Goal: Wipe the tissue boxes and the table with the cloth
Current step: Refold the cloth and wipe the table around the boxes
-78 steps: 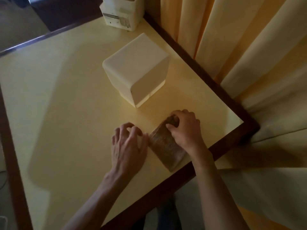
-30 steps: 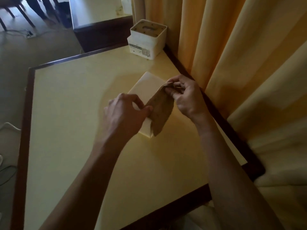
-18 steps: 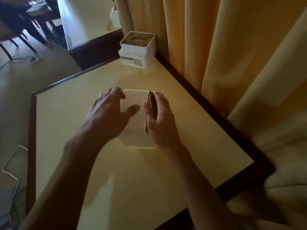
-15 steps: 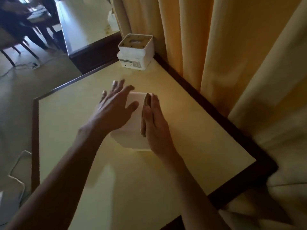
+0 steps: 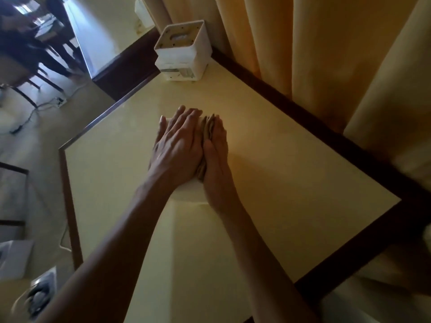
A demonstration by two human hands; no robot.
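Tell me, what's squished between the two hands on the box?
The brown cloth. In the head view it is bunched between the left hand and the right hand, against the near tissue box.

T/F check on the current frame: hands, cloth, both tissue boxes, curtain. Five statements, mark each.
1. The left hand lies flat on top of the near tissue box. True.
2. The cloth lies spread out on the table. False: it is pressed against the right side of the near box by the right hand.
3. The far tissue box stands at the table's far corner, next to the curtain. True.
4. The right hand's fingers are curled into a fist. False: they are straight, flat against the cloth.
5. The two boxes touch each other. False: bare tabletop lies between them.
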